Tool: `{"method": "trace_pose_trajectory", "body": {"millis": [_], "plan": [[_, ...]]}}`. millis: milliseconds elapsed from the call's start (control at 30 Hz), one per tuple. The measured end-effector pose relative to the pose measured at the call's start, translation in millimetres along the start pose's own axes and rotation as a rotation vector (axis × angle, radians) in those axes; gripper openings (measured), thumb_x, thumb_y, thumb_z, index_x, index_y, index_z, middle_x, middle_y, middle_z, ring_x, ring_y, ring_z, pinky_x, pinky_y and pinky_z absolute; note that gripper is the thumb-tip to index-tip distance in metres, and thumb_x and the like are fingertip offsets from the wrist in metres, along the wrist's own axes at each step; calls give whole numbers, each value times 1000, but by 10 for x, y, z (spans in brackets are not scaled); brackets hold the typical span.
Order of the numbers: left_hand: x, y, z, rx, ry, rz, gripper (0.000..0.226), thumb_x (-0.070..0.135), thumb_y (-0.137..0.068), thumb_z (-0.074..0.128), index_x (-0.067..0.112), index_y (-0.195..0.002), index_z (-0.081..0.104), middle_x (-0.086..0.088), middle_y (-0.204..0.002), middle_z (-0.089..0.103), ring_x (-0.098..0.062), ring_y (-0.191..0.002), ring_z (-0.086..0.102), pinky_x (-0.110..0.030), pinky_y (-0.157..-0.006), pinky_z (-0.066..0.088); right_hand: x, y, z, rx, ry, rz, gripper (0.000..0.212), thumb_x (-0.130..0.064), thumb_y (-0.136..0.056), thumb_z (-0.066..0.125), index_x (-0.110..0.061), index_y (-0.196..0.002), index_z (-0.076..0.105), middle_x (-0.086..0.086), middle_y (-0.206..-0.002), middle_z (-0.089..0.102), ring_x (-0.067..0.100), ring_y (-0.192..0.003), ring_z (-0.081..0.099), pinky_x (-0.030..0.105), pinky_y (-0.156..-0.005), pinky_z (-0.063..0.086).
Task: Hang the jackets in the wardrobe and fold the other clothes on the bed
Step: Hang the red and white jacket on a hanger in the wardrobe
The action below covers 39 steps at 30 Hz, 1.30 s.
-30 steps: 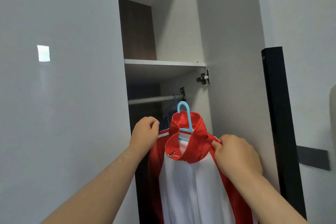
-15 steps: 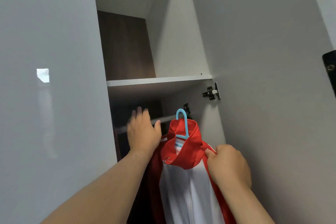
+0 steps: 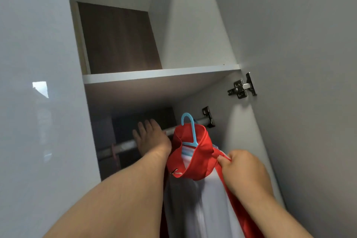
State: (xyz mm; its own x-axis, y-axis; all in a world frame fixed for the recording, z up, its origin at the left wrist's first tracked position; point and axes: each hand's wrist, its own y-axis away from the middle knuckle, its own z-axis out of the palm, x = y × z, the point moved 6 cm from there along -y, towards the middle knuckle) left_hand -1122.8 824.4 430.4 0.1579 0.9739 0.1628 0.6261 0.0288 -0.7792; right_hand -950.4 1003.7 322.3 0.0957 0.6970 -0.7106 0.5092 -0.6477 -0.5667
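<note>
We're at the hanging step: the red and white jacket (image 3: 202, 160) is up at the open wardrobe (image 3: 193, 35), dressed on a blue hanger (image 3: 190, 129) whose hook pokes out of the collar just in front of the rail (image 3: 125, 145), under the shelf (image 3: 160, 75). The right hand (image 3: 243, 172) has the grip, pinching the red fabric at the jacket's shoulder beside the collar and carrying the garment by it. The left hand (image 3: 151, 137) is flat, fingers straight, reaching in at the rail to the left of the hanger; whether it touches the bar I can't tell. The hook looks to me not yet seated on the rail, though the angle makes that hard to call. Next move, I'd say: lift the jacket a touch, bring the hook's open side over the bar near the bracket (image 3: 208, 117), lower until the rail takes the weight, then let the pinch go. The bed and its folding are out of view.
</note>
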Motion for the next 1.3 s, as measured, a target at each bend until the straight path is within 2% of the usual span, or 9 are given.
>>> {"method": "trace_pose_trajectory", "body": {"millis": [100,233,367,567,800,967,1133,1200,1300], "plan": [[-32,-41,103,-54,-91,-6,39,34,-98,40,22,-132,52,-3,-131,58,-27,-129,43,-47,-118,9,28,-119,93,8,-5,-7,48,-49,-90,59,-12,-63,47,-3,-59,44,32,-67,48,29,-59,36],[-12,-25,94,-12,-77,17,24,35,-94,48,26,-113,61,-3,-115,62,-25,-115,50,-42,-109,21,39,-239,210,16,22,-21,46,-49,-90,59,-11,-65,49,-4,-57,43,31,-66,47,29,-59,35],[-47,-45,102,10,-45,18,24,36,-97,44,27,-110,61,-2,-112,62,-25,-113,50,-41,-106,23,-20,-349,314,4,30,-40,45,-47,-93,56,-13,-66,46,1,-67,52,30,-69,45,29,-62,35],[-58,-58,102,40,-16,36,29,38,-101,37,26,-108,63,-2,-110,63,-23,-110,51,-39,-103,23,-143,-573,315,9,-13,-39,41,-43,-93,58,-12,-68,49,0,-63,48,31,-67,47,30,-60,35],[-54,-40,89,29,-25,53,31,37,-102,34,26,-109,62,-3,-110,63,-25,-111,51,-41,-105,24,-239,-611,487,-66,70,-73,25,-35,-94,59,-17,-78,52,10,-98,68,34,-92,64,29,-67,38],[-53,-35,76,22,-32,73,31,35,-102,33,25,-108,62,-4,-109,62,-25,-109,51,-40,-103,26,-51,-584,515,-59,88,-64,40,-38,-95,57,-15,-66,42,8,-93,67,32,-74,51,29,-64,36],[-49,-32,64,19,-35,82,31,35,-103,32,24,-107,61,-4,-107,62,-25,-107,52,-41,-104,26,-30,-546,547,-92,107,-140,20,-33,-94,57,-16,-83,58,9,-93,68,30,-73,49,29,-64,36],[-46,-26,54,25,-50,81,31,35,-103,33,24,-108,61,-5,-108,62,-26,-109,52,-42,-107,25,36,-522,562,-153,67,-169,16,-29,-95,56,-15,-96,64,11,-97,69,34,-84,60,29,-65,36],[-34,-15,43,13,-78,87,31,33,-103,33,22,-111,61,-7,-111,62,-28,-112,52,-44,-113,21,255,-454,571,-222,-21,-166,21,-29,-97,52,-14,-102,65,13,-108,69,34,-100,62,29,-70,37]]}}
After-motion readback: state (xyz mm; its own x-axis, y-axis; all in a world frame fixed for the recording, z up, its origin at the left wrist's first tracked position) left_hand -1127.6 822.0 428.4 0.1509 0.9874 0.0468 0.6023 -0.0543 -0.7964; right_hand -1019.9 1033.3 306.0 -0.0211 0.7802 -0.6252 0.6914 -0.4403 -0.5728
